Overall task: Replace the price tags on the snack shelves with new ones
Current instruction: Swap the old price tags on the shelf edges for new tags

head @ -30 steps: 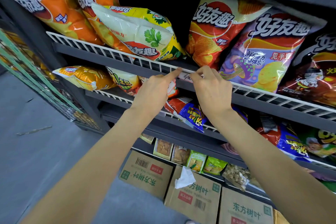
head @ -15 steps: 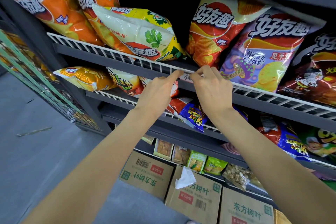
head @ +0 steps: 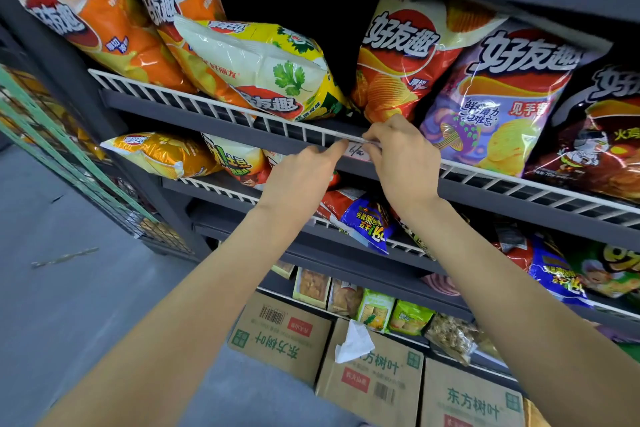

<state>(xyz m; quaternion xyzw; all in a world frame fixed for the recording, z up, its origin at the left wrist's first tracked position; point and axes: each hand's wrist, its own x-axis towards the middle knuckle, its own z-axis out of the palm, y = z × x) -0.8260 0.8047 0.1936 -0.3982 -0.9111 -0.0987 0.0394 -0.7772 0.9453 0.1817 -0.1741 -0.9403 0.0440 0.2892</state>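
A small white handwritten price tag [head: 356, 150] sits on the white wire rail [head: 221, 111] at the front of the upper chip shelf. My left hand [head: 304, 180] points its index finger at the tag's left edge and touches it, other fingers curled. My right hand [head: 398, 156] pinches the tag's right end between thumb and fingers against the rail. Most of the tag's right part is hidden by my right fingers.
Chip bags fill the shelf: orange ones [head: 93, 21] at left, a yellow-white one [head: 263, 69] lying tilted, red [head: 401, 55] and purple [head: 502, 97] ones behind my right hand. Lower shelves hold more snacks. Cardboard boxes [head: 284, 333] stand on the floor, crumpled white paper [head: 353, 341] on one.
Both hands stay at the tag; my left index finger has slid slightly down along the tag's left edge, and more of the tag's writing shows between the hands.
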